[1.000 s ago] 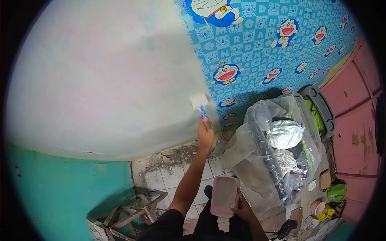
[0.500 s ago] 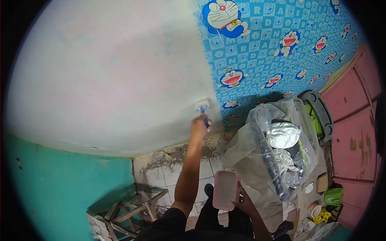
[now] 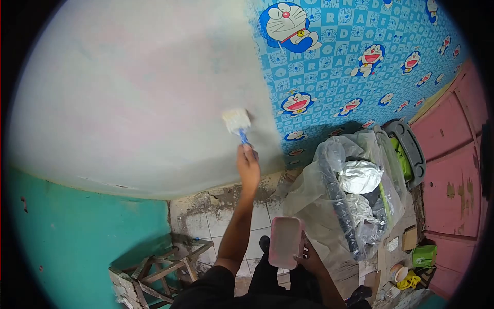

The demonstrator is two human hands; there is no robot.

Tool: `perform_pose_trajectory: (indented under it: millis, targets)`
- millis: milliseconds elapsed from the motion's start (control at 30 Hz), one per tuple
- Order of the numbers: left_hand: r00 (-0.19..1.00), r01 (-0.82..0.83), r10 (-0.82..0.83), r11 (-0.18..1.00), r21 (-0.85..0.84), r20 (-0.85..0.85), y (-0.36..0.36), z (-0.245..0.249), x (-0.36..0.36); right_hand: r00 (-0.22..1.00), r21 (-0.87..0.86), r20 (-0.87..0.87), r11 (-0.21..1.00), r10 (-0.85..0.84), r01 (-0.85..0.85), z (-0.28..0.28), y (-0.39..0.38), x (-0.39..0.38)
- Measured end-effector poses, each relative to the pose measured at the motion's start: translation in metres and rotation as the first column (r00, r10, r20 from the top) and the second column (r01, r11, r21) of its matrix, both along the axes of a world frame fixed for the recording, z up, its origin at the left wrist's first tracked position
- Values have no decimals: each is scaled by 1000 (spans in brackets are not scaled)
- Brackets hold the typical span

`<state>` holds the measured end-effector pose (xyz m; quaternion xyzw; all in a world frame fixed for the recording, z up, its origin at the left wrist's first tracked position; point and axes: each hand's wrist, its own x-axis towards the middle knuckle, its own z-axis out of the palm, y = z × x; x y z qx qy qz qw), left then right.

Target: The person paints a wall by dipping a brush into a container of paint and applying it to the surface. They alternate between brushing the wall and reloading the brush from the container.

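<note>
My left hand (image 3: 248,164) is wrapped round the blue handle of a wide paintbrush (image 3: 237,120), whose pale bristles are up at the whitish, partly painted wall (image 3: 154,103). Low in front of my body, my right hand (image 3: 311,257) grips a pink rectangular tub (image 3: 286,242) by its right side, thumb over the rim. Pale liquid covers the bottom of the tub. To the right of the brush, the whitish area meets blue cartoon-patterned wallpaper (image 3: 329,62).
A bundle under clear plastic sheeting (image 3: 360,190) stands on the floor at the right, beside a pink door (image 3: 447,180). A wooden stand (image 3: 159,275) is at lower left by the green wall (image 3: 77,232). Bags and cups, including a green bag (image 3: 424,256), lie at lower right.
My left hand has moved the paintbrush left and upward along the wall, away from the wallpaper edge, and the bristles now show broadside. My right hand holds the tub nearly where it was.
</note>
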<state>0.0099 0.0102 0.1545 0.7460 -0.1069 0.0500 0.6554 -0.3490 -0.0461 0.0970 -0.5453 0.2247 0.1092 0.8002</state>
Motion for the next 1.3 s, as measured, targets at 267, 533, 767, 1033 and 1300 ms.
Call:
perform_pose_trajectory:
  millis: [267, 533, 767, 1033, 1300]
  targets:
    - [979, -47, 149, 827, 560, -139, 20, -220, -10, 995, 25, -81, 998, 61, -59, 5, -6, 2]
    - [830, 49, -13, 998, 49, -557, 41, -178, 17, 999, 20, -40, 999, 34, -33, 17, 4, 8]
    - [899, -43, -52, 978, -205, -435, 38, 60, -5, 1000, 50, -9, 998, 28, -28, 19, 6, 10]
    - [998, -51, 55, 993, -109, 34, 38, 70, -13, 998, 42, -48, 998, 44, -42, 21, 4, 9]
    - [992, -119, 124, 937, 330, 6, 39, -184, -11, 999, 10, -8, 999, 44, -44, 9, 6, 4]
